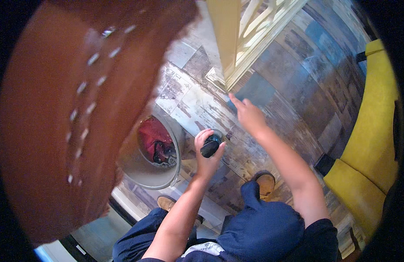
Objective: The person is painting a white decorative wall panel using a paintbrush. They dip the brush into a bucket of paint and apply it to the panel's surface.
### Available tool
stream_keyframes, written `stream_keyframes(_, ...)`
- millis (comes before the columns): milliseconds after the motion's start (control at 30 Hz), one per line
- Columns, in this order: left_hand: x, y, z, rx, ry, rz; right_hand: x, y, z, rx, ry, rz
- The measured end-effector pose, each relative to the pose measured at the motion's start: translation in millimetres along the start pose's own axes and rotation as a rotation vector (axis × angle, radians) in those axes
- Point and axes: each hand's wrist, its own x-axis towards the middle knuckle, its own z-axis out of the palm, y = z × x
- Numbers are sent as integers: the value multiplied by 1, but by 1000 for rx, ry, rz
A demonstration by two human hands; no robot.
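Note:
My left hand (pixel 206 154) is wrapped around a small dark container with a black cap (pixel 210 149), held upright so that I look down on its top. My right hand (pixel 251 116) has its index finger stretched out, the other fingers curled and nothing visible in them. That fingertip is at or very near the lower corner of a cream-coloured furniture panel (pixel 228 73) with openwork; contact cannot be made out. Left of my left hand stands a light bucket (pixel 149 178). Inside it a wet red cloth (pixel 155 136) lies among suds.
A blurred brown, stitched, leather-like piece (pixel 51 124) close to the camera hides much of the left side. Yellow upholstered seating (pixel 360 137) curves along the right. Patchwork-patterned flooring (pixel 296 108) runs beneath. My shoes (pixel 264 183) stand near the bucket.

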Motion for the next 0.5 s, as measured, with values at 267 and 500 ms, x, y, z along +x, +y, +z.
stream_keyframes(267,2,-2,1,-8,-17,2,19,-11,-1,26,-38,29)
stream_keyframes(500,1,2,3,40,18,-6,-18,1,-5,-39,-86,42)
